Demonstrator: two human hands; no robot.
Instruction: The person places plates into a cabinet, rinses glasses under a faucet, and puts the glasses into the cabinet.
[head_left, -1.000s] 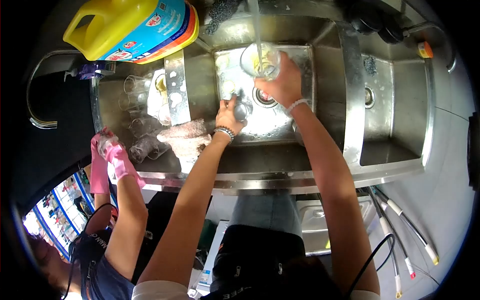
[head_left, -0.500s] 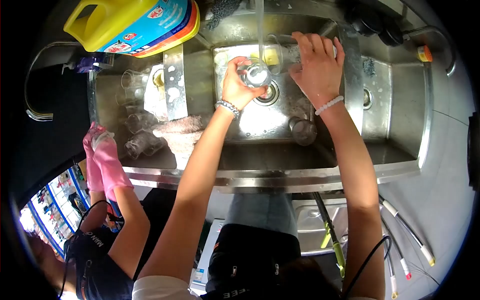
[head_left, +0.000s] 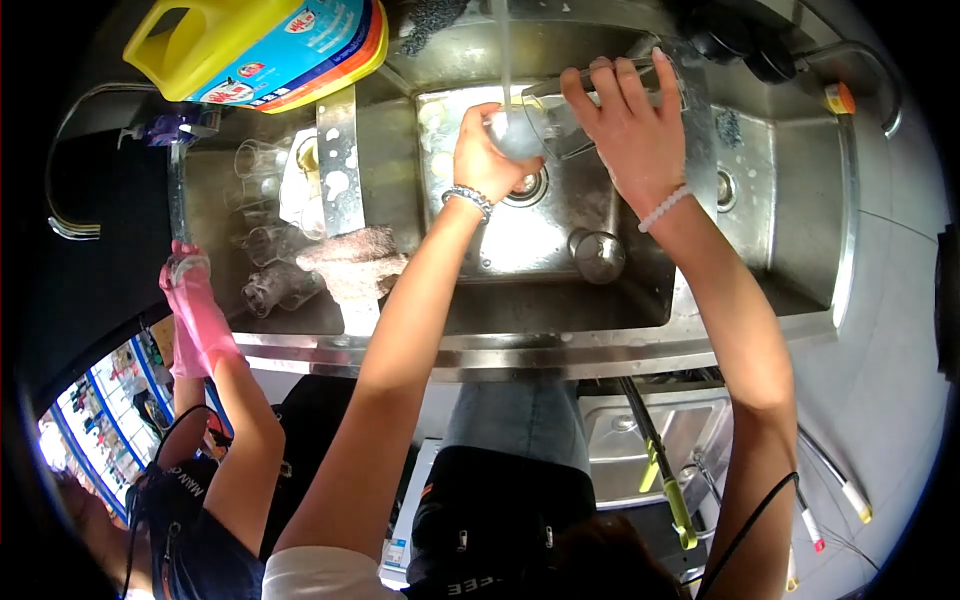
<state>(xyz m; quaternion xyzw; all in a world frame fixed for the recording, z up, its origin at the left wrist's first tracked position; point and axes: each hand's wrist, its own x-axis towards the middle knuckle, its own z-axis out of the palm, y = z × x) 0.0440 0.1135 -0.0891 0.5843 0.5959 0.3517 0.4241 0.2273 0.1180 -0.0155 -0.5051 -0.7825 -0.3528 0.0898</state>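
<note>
Half-closed around a small clear glass (head_left: 518, 142), the left hand (head_left: 478, 160) has its thumb on one side and its fingers on the other, with a stream of water (head_left: 505, 60) falling onto the glass. Just beside it, the right hand (head_left: 635, 135) is opened wider, fingers spread and bent over a larger clear vessel (head_left: 572, 130), which it holds tipped over with its mouth towards the small glass (whether the two touch is hard to tell). Both pieces are over the middle basin (head_left: 540, 245), near the round drain (head_left: 525, 188).

Closer to the wearer, another glass (head_left: 598, 257) is at the right side of that basin. On the left, a metal divider (head_left: 337, 165) carries white foam spots, and a pinkish-brown cloth (head_left: 355, 262) is draped over its near end. Several clear glasses (head_left: 265, 160) are in the left basin (head_left: 210, 170). Pink gloves (head_left: 195, 310) on another person (head_left: 190, 510) are close together by the basin's outer edge; I cannot tell what they hold. Above is a yellow jug (head_left: 260, 50) with a blue label, near a purple bottle (head_left: 180, 128). Farther right, a dark scrubber (head_left: 728, 127) lies in the right basin (head_left: 750, 230).
</note>
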